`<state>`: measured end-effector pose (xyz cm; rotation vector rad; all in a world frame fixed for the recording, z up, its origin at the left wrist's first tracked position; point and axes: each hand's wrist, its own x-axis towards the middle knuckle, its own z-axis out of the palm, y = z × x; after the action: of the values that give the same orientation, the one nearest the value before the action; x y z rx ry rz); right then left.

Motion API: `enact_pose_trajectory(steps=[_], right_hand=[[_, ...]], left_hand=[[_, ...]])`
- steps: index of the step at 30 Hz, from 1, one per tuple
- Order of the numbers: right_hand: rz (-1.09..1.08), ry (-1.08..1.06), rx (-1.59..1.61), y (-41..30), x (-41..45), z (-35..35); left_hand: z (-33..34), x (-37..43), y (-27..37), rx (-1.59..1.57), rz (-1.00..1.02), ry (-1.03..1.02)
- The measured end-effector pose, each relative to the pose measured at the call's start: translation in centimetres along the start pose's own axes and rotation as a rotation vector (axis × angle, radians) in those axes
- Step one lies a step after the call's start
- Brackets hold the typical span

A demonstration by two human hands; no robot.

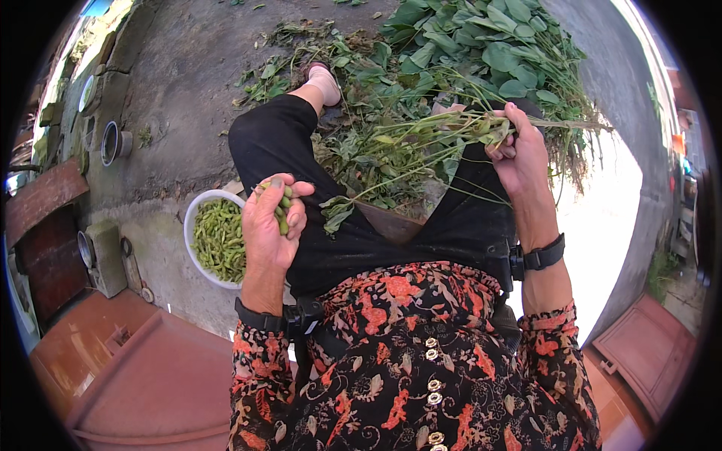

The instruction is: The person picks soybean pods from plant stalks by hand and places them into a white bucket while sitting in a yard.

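Several green soybean pods [284, 213] sit in my left hand [271, 222], with the fingers curled around them. Just left of that hand stands a round white basin [190, 248] holding many picked pods [219, 239]. My right hand [519, 149] grips a soybean plant [434, 132] by its stem, above my right thigh. The plant's thin branches reach left across my lap, and one wilted leaf cluster [337, 213] hangs over my left thigh. Its stem end points right, past my fist.
Ahead on the right lies a heap of leafy soybean plants [485, 45]. Stripped stems and leaves [366, 73] litter the concrete floor [180, 73] between my feet. Metal bowls [111, 143] stand at the left. Reddish doors [163, 383] are behind me on both sides.
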<state>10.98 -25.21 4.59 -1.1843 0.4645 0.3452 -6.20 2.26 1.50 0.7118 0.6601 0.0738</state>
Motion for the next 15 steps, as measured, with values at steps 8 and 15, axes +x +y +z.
enact_pose_trajectory(steps=[8,15], right_hand=[[-0.023,-0.056,-0.130,0.7,-0.4,0.7],[-0.075,-0.098,-0.299,1.3,-1.3,1.5]], left_hand=[[-20.3,-2.3,5.7,0.209,0.160,0.582],[-25.8,-4.3,5.8,0.741,-0.270,1.109]])
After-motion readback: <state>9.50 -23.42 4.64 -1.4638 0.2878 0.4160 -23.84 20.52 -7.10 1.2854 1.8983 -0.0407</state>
